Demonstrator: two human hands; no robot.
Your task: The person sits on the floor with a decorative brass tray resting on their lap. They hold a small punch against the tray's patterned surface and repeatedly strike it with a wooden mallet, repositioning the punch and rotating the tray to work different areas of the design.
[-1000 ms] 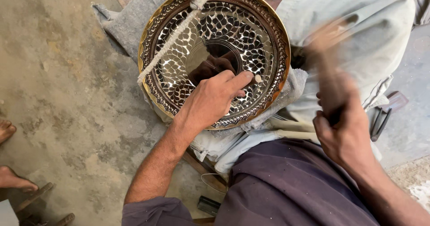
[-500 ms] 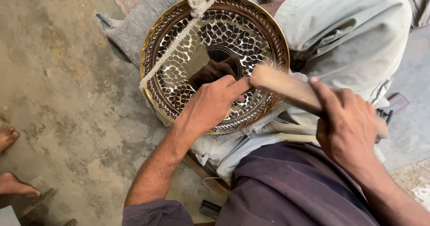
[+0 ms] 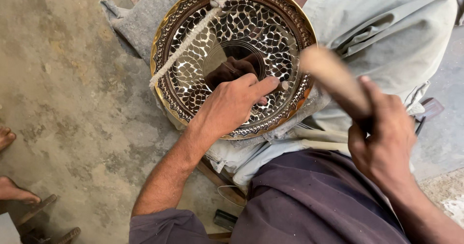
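the round brass plate (image 3: pixel 193 74) with its leaf pattern leans against the person's knee in pale trousers (image 3: pixel 386 36), a twisted rope (image 3: pixel 186 48) running down its face from the top rim. left hand (image 3: pixel 232 103) rests on the plate's lower right, fingers pinched shut around a small punch (image 3: pixel 282 86) touching the pattern. right hand (image 3: pixel 386 137), right of the plate, is clenched on a blurred wooden mallet (image 3: pixel 331 77). a grey cloth (image 3: pixel 140 16) lies behind the plate; bare feet (image 3: pixel 12 191) far left.
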